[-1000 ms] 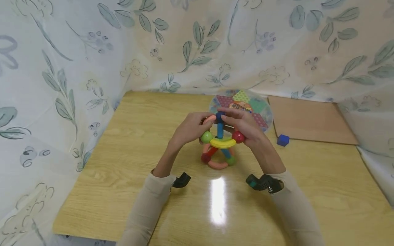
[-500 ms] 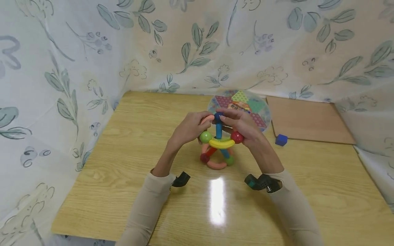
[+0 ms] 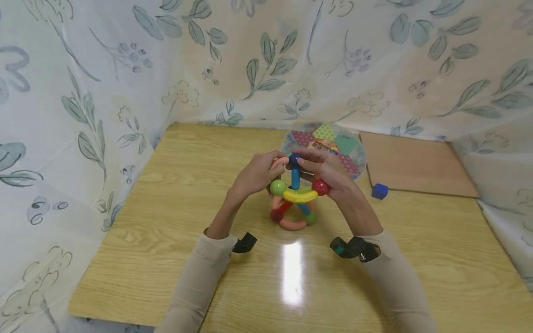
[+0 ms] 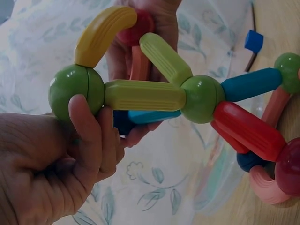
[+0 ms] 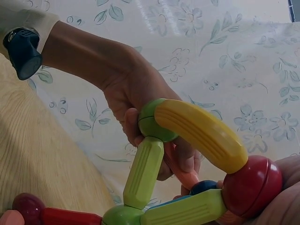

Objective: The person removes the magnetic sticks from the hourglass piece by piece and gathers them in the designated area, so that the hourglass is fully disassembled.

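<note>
L hand (image 3: 258, 174) grip: holding curved salmon plastic rod (image 3: 280, 161); R hand (image 3: 330, 171) grip: pinching dk-blue plastic ball (image 3: 294, 160), abv lt-brown wood tabletop (image 3: 166, 222).

Showing glossy plastic on the red ball (image 5: 251, 187), ridged plastic on the curved yellow rod (image 5: 201, 133), shiny woodgrain across the tabletop (image 3: 166, 208).

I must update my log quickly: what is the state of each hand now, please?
Left hand: closed, holding the pink curved stick.
Right hand: closed, pinching the dark blue ball.
</note>
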A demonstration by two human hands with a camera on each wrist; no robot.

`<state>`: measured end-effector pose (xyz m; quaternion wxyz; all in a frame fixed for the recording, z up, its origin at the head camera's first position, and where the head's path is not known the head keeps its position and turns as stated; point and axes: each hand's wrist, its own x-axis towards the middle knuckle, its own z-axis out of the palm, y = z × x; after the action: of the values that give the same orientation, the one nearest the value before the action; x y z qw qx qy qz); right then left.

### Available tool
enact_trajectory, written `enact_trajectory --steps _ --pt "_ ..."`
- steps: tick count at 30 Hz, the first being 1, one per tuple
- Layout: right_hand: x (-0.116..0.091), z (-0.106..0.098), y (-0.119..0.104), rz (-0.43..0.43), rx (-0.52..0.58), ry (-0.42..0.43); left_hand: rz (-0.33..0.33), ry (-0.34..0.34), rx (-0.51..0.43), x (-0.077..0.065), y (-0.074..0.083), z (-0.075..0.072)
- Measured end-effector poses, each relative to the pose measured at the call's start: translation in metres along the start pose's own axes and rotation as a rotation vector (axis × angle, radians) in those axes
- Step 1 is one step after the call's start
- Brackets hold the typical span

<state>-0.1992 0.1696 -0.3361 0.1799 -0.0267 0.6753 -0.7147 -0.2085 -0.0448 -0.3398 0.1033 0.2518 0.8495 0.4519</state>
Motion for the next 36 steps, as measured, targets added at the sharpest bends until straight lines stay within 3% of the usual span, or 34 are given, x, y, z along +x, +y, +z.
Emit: enact_trajectory --steps 4,14,20,24,28,33,36 --pt "0.000 -0.001 0.000 0.010 0.001 0.005 -0.033 -0.001 -0.056 0.000 -0.002 -0.001" --pt "0.000 0.000 -0.001 0.007 -0.028 0.006 -0.073 0.087 -0.092 -0.003 -0.011 -0.007" --pt "0.000 0.001 0.000 0.008 -0.015 0.009 -0.118 0.196 0.060 -0.004 -0.029 -0.022" --pt "-0.001 0.000 0.001 0.017 0.002 0.016 -0.152 0.266 0.145 -0.010 -0.049 -0.044" --pt "0.000 0.000 -0.001 0.006 0.003 0.015 -0.212 0.310 0.232 -0.023 -0.077 -0.078" --pt "0.002 0.002 -0.002 0.017 0.015 0.015 -0.353 0.394 0.312 -0.049 -0.126 -0.124" --pt "0.000 0.002 -0.002 0.020 0.021 0.016 -0.435 0.446 0.318 -0.063 -0.157 -0.143"
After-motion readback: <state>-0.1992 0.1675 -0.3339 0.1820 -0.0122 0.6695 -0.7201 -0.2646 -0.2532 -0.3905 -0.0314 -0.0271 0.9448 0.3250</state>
